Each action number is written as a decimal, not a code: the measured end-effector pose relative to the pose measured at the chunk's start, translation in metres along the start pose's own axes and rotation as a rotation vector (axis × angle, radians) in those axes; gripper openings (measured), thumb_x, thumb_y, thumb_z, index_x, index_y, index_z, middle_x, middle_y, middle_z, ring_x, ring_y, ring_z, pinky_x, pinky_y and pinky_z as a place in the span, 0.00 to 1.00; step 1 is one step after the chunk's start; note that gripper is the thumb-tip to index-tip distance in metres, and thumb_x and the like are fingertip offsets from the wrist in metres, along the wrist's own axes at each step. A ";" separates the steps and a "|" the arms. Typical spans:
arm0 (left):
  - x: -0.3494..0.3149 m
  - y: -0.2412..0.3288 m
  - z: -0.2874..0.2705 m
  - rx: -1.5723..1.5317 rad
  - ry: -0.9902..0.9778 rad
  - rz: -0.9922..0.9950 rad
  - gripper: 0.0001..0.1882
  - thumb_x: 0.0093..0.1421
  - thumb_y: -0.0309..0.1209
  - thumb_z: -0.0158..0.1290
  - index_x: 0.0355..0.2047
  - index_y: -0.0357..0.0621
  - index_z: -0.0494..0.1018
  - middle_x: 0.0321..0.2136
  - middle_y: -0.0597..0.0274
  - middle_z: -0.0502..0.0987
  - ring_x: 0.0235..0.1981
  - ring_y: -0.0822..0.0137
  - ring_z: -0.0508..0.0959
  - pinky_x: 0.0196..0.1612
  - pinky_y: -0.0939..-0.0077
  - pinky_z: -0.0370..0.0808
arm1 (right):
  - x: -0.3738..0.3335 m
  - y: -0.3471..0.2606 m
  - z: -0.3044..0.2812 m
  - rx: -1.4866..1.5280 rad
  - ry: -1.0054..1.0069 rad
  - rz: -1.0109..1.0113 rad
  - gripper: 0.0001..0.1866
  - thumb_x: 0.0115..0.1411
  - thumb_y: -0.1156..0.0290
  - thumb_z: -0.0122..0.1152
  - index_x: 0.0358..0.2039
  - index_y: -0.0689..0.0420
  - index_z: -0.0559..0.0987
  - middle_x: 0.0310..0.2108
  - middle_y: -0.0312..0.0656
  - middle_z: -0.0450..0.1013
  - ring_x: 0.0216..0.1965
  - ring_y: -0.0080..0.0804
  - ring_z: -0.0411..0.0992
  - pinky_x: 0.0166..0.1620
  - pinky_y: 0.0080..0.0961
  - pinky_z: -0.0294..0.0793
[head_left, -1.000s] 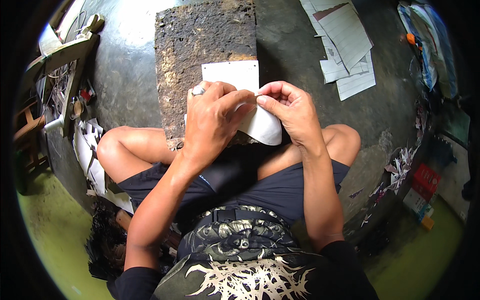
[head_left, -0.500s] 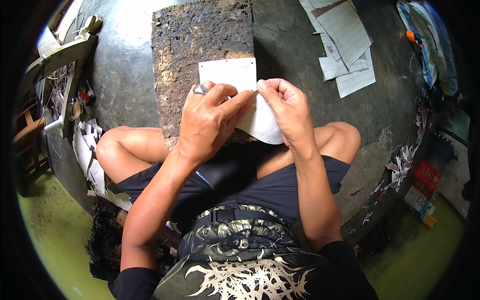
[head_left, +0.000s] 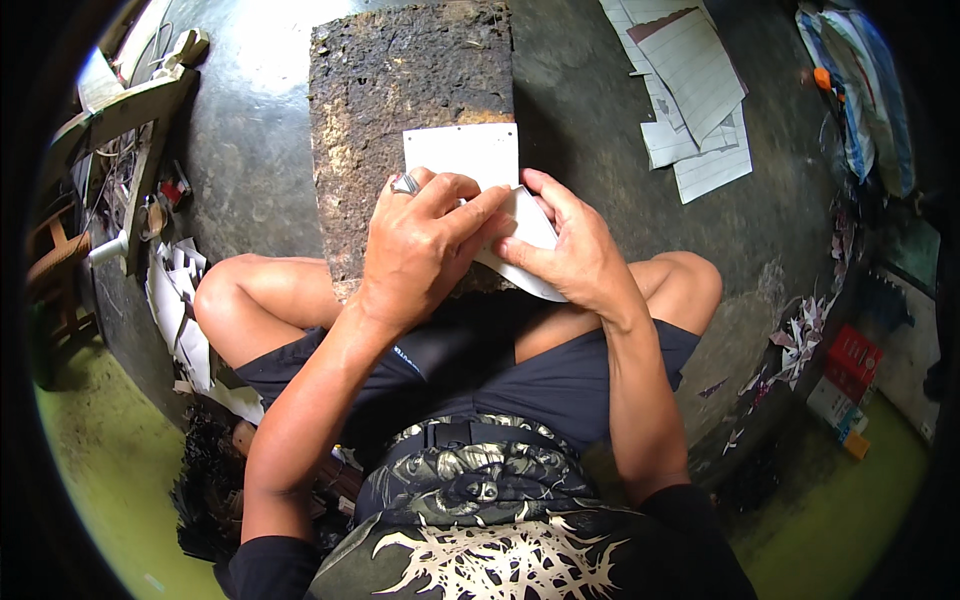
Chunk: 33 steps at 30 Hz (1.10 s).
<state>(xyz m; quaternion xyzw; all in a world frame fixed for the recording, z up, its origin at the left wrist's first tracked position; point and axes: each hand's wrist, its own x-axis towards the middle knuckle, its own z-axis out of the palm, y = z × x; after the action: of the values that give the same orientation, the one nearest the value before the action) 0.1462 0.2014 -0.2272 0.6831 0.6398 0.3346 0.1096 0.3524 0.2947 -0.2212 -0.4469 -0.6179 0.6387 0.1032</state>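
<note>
Site: informal floor workshop. I sit cross-legged on bare concrete floor [head_left: 620,130]; rough worn board [head_left: 410,90] before me, loose paper sheets [head_left: 695,90], paper offcuts [head_left: 800,340], wooden frame pieces [head_left: 135,110] alongside.

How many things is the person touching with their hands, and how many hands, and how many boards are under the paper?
White paper sheet held by both hands: 1
Hands, left hand and right hand: 2
Rough dark board under the paper: 1
Ring on the left hand: 1
Total: 5
</note>
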 end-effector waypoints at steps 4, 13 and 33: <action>0.003 0.003 0.004 0.024 0.047 -0.010 0.17 0.65 0.36 0.72 0.54 0.55 0.89 0.41 0.68 0.83 0.39 0.62 0.82 0.44 0.59 0.76 | 0.014 -0.004 -0.016 -0.102 -0.116 -0.119 0.47 0.63 0.68 0.82 0.77 0.73 0.69 0.58 0.54 0.83 0.57 0.31 0.81 0.62 0.30 0.81; 0.010 -0.001 0.000 -0.015 -0.013 -0.039 0.14 0.66 0.35 0.70 0.52 0.55 0.89 0.41 0.68 0.83 0.41 0.61 0.82 0.47 0.58 0.76 | 0.019 -0.019 -0.020 -0.019 0.062 -0.031 0.34 0.66 0.67 0.81 0.68 0.70 0.80 0.47 0.45 0.87 0.46 0.24 0.82 0.52 0.28 0.84; 0.019 -0.012 -0.004 0.018 -0.053 0.104 0.16 0.67 0.33 0.68 0.54 0.57 0.90 0.40 0.68 0.82 0.39 0.62 0.79 0.45 0.62 0.78 | 0.027 -0.007 0.009 0.284 0.299 0.021 0.16 0.77 0.62 0.73 0.44 0.66 0.87 0.33 0.35 0.84 0.33 0.14 0.76 0.38 0.20 0.78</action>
<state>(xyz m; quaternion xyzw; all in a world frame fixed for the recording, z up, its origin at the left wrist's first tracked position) 0.1331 0.2203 -0.2249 0.7249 0.6035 0.3158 0.1028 0.3277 0.3083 -0.2278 -0.5242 -0.4946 0.6469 0.2493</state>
